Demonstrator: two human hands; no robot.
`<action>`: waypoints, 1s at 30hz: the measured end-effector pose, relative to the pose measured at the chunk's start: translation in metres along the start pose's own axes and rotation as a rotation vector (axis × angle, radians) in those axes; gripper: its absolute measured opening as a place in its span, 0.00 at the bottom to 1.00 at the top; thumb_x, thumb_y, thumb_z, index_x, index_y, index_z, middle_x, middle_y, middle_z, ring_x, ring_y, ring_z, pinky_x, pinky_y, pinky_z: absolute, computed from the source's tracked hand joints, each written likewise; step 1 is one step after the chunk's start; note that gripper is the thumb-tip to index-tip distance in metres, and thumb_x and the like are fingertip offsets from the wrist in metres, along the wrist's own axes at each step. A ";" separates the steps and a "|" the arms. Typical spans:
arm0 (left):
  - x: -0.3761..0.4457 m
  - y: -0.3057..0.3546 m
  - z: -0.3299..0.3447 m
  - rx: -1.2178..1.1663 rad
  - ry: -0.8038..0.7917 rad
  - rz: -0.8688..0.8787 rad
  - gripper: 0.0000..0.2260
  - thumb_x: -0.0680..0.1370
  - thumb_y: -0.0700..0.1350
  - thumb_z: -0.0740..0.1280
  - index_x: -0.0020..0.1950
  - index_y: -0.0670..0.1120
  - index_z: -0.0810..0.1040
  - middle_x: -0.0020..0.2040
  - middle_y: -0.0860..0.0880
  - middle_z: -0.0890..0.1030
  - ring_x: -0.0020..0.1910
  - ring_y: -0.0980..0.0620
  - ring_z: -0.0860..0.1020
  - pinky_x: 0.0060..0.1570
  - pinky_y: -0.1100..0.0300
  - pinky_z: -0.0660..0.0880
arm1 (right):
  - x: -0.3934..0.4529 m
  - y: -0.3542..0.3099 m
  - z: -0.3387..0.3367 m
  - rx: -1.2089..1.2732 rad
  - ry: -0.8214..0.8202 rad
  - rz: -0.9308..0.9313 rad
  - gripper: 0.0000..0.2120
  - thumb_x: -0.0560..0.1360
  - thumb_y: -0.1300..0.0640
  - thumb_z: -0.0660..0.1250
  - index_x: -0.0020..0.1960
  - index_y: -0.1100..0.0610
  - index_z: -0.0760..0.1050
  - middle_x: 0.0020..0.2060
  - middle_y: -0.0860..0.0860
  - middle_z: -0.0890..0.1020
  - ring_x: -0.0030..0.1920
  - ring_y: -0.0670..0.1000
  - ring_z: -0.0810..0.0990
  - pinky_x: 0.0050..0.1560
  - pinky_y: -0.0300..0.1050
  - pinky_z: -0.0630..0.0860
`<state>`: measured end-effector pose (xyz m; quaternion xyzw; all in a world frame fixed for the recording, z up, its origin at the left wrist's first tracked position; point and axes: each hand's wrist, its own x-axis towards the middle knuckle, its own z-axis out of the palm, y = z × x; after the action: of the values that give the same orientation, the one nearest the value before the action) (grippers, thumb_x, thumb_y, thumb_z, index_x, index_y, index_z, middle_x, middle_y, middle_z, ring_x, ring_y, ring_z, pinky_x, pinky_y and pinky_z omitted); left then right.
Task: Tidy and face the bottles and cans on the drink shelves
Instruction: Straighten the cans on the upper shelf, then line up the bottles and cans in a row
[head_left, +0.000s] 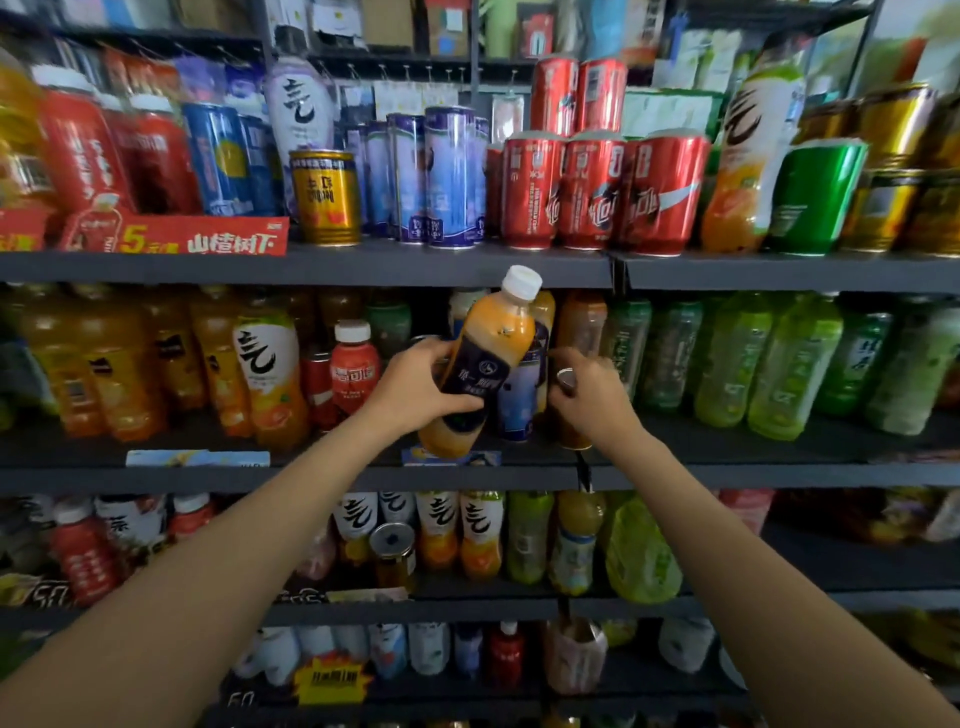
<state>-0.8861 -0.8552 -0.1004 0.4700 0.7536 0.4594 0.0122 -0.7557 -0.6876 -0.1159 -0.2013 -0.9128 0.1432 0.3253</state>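
My left hand (413, 387) grips an orange drink bottle (485, 358) with a white cap and a dark label, tilted to the right in front of the middle shelf (311, 475). My right hand (592, 397) curls round the top of a brown bottle (571, 439) standing on that shelf just right of it; a dark cap shows between its fingers. A blue-labelled bottle (519, 395) stands between the two hands, behind the tilted one.
Red cans (597, 192), tall blue cans (441, 176) and a gold can (325, 197) line the top shelf. Orange juice bottles (114, 364) fill the middle shelf's left, green tea bottles (769, 358) its right. More bottles stand on the lower shelves.
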 end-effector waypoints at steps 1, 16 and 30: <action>0.004 -0.002 0.000 0.021 0.015 -0.007 0.28 0.65 0.40 0.78 0.63 0.42 0.74 0.61 0.44 0.77 0.60 0.46 0.76 0.62 0.48 0.72 | 0.005 0.002 0.005 -0.071 0.007 -0.019 0.21 0.74 0.61 0.64 0.66 0.59 0.69 0.59 0.61 0.75 0.61 0.62 0.70 0.59 0.49 0.65; 0.045 -0.026 0.042 0.119 -0.012 -0.063 0.28 0.64 0.40 0.78 0.62 0.40 0.73 0.58 0.42 0.77 0.60 0.45 0.75 0.62 0.46 0.71 | 0.063 0.018 0.041 0.062 0.008 0.056 0.25 0.70 0.59 0.70 0.64 0.60 0.65 0.54 0.60 0.78 0.60 0.63 0.71 0.63 0.56 0.66; 0.071 -0.027 0.075 -0.146 0.091 -0.323 0.28 0.66 0.39 0.77 0.64 0.41 0.73 0.60 0.47 0.77 0.61 0.47 0.75 0.60 0.52 0.72 | 0.025 0.048 -0.011 1.103 0.194 0.224 0.22 0.68 0.62 0.74 0.56 0.54 0.66 0.52 0.51 0.77 0.52 0.50 0.79 0.52 0.45 0.78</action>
<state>-0.9104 -0.7566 -0.1332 0.3196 0.7836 0.5258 0.0860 -0.7533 -0.6327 -0.1128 -0.1096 -0.6421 0.6128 0.4474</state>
